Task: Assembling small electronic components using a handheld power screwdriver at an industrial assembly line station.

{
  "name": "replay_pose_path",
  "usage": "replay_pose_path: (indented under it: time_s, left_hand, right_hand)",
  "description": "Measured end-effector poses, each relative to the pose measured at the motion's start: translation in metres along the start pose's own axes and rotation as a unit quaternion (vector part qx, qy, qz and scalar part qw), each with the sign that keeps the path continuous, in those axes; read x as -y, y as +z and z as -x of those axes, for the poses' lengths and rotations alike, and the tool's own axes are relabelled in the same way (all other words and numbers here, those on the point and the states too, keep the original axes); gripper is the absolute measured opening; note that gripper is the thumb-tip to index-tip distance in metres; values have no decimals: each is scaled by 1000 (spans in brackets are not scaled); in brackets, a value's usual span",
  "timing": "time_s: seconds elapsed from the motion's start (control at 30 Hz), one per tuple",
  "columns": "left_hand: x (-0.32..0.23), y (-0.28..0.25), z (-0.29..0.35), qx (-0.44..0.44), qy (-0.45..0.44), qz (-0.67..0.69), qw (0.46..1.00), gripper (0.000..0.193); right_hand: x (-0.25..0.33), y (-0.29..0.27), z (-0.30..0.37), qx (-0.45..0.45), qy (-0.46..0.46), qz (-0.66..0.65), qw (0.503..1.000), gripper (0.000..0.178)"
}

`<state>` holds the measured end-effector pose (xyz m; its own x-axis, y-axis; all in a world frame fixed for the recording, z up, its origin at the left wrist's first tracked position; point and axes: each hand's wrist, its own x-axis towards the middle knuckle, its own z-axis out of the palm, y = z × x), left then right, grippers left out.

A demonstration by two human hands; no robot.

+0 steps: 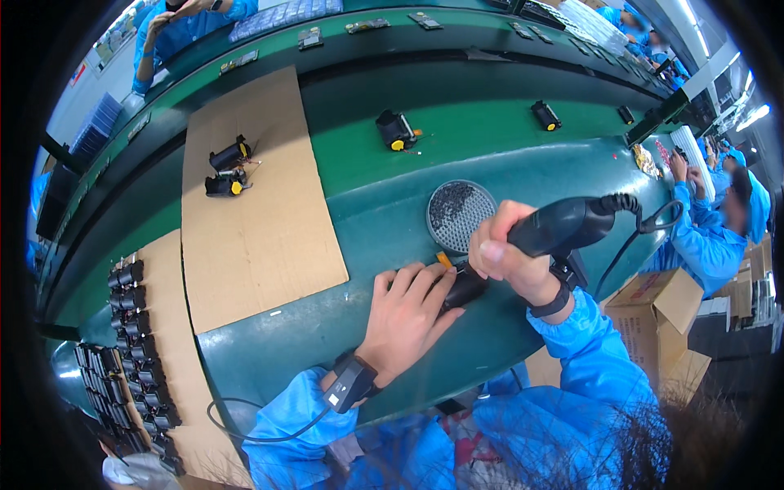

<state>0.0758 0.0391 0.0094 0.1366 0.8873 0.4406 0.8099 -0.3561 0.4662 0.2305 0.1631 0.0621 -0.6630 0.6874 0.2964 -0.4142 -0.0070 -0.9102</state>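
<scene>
My right hand (516,260) is wrapped round the body of a black electric screwdriver (567,226), whose coiled cord leads off to the right. The tool's front end points down and left toward a black plastic housing (465,289) on the green bench. My left hand (404,322) steadies this housing, fingers bent over its left end and thumb along the near side. An orange flex tab (443,259) sticks out just beyond the fingertips. Past both hands lies a round dish (461,216) of small dark screws. The screwdriver tip is hidden by my right hand.
Two black assemblies with yellow parts (231,153) rest on a cardboard sheet (261,245) at left. More assemblies (396,131) sit on the green conveyor (474,122). Rows of black housings (135,327) fill the far left. An open carton (653,306) stands right, near a co-worker (719,237).
</scene>
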Motion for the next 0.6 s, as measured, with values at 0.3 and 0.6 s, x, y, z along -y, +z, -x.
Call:
replay_pose_path:
  time_s: [0.3, 0.6]
  left_hand:
    - [0, 3, 3, -2, 0, -1, 1000, 53]
    - [0, 2, 1, 0, -4, 12, 1000, 56]
  right_hand:
    - [9, -1, 6, 54, -32, 124, 990, 24]
    - [-2, -15, -38, -36, -113, -34, 992, 22]
